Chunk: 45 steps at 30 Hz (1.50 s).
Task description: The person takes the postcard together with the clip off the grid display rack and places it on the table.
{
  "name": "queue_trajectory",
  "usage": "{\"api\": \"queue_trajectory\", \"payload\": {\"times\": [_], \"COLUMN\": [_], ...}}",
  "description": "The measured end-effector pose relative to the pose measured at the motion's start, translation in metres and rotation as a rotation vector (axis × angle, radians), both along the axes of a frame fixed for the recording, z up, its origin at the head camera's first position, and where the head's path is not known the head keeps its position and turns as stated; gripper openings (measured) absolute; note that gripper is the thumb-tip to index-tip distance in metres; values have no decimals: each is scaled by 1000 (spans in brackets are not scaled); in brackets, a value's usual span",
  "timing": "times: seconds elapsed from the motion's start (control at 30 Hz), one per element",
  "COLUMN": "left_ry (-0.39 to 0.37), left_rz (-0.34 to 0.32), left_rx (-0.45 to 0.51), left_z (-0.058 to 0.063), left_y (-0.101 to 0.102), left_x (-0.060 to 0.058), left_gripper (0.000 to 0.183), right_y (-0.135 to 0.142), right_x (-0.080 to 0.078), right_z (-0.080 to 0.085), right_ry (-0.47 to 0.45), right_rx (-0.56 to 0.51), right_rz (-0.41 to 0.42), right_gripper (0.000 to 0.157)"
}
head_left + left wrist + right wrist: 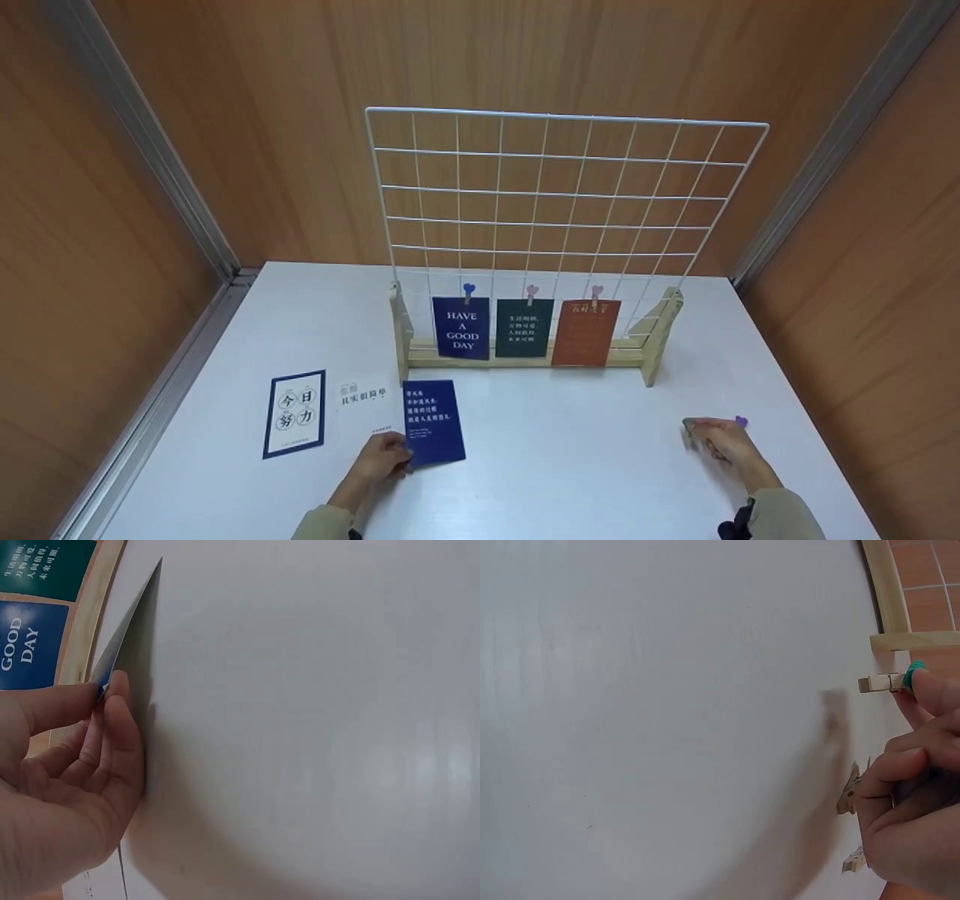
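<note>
My left hand [381, 454] pinches the lower left corner of a dark blue card [435, 424] with white writing. In the left wrist view this card [124, 634] is seen nearly edge-on, tilted up from the table. On the right, my right hand [726, 441] pinches a small wooden clothespin [881, 682] by its end with a teal ornament [913, 673]. Beneath that hand lie two more clothespins, one wooden clothespin [849, 791] partly covered by the fingers and another clothespin [853, 861] lower down. A purple heart [741, 421] shows beside the hand in the head view.
A white wire grid [555, 157] stands in a wooden base [525, 361]. Clothespins with hearts hold a blue card [461, 330], a green card [523, 330] and an orange card [586, 334] on it. A blue-bordered card [295, 414] and a white card [364, 409] lie at left.
</note>
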<state>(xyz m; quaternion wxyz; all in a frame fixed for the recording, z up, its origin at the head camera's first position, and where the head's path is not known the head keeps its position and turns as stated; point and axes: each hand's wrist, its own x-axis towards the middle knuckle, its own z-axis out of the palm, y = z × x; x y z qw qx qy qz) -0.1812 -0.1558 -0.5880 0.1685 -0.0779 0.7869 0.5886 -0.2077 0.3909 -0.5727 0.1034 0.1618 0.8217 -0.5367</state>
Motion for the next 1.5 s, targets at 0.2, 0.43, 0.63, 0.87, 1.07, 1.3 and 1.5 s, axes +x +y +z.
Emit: {"api": "queue_trajectory", "payload": {"times": [0.2,0.43,0.63,0.87,1.07,1.3,1.5], "left_ry": [48,113,152,170,157,203,235], "left_rz": [11,23,21,20,50,81,120], "left_rx": [-53,-163,-231,-238,-218,-223,-211], "left_z": [-1,1,-1,-1,-1,4,15], "left_y": [4,5,6,4,2,-2,2], "left_x": [0,-3,-5,-5,-4,-9,-23], "left_gripper": [21,24,28,28,26,26,25], "right_y": [4,6,6,7,9,5,-15], "right_x": [3,2,1,3,2,0,-12], "right_z": [-7,-13,-16,-18,-17,-4,16], "right_ry": [-21,-37,-40,-26,-36,30,132], "right_rx": [-24,-13,-7,3,-36,-46,-78], "right_rz": [-36,-48,-58,-78,-109,-86,-62], "right_gripper": [32,40,41,45,36,40,44]}}
